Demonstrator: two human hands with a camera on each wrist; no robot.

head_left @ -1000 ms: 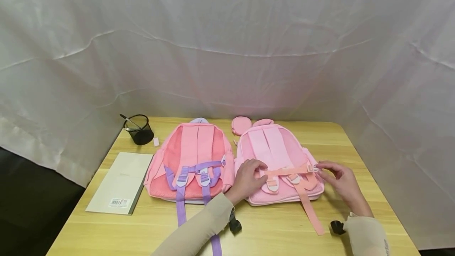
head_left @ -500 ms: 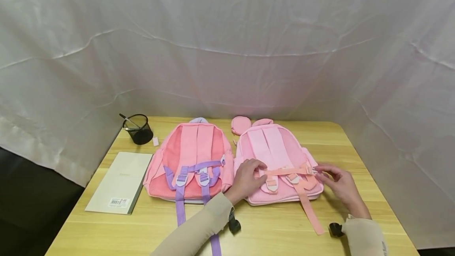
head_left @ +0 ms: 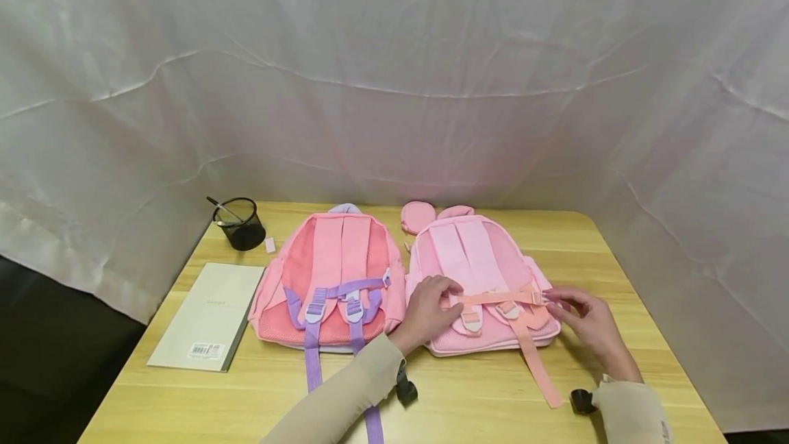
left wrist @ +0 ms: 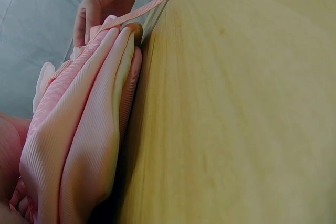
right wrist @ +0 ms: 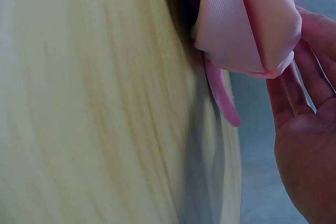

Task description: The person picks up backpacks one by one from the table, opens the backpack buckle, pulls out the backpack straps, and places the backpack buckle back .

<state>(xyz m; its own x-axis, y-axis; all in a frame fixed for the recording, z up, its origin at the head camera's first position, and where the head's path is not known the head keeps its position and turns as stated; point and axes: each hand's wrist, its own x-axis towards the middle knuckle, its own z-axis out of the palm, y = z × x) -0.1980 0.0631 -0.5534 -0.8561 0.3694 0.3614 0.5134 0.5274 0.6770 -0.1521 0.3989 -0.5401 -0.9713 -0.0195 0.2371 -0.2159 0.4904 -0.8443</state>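
Note:
A light pink backpack [head_left: 431, 252] lies with its shoulder straps facing up on the right half of the table. An orange chest strap [head_left: 496, 298] runs across it. At the strap's left end, my left hand [head_left: 429, 314] pinches it between thumb and fingers. My right hand [head_left: 592, 324] holds the pale buckle [head_left: 540, 297] at the other end, its fingertips partly covering it. In the left wrist view, the backpack's side [left wrist: 89, 156] hides most of the strap. The right wrist view shows my right fingers [right wrist: 310, 72] beside the bag's pink fabric.
A coral backpack [head_left: 329, 245] with purple straps lies to the left. Beyond it are a notebook [head_left: 212, 300], an eraser [head_left: 270, 245] and a black mesh pen cup [head_left: 246, 231]. A round pink pouch [head_left: 419, 218] sits behind the bags. Grey-white fabric [head_left: 394, 88] hangs around the table.
My right hand has shifted very slightly left at the buckle, and less of the buckle's pale part shows. My left hand has stayed in place on the strap.

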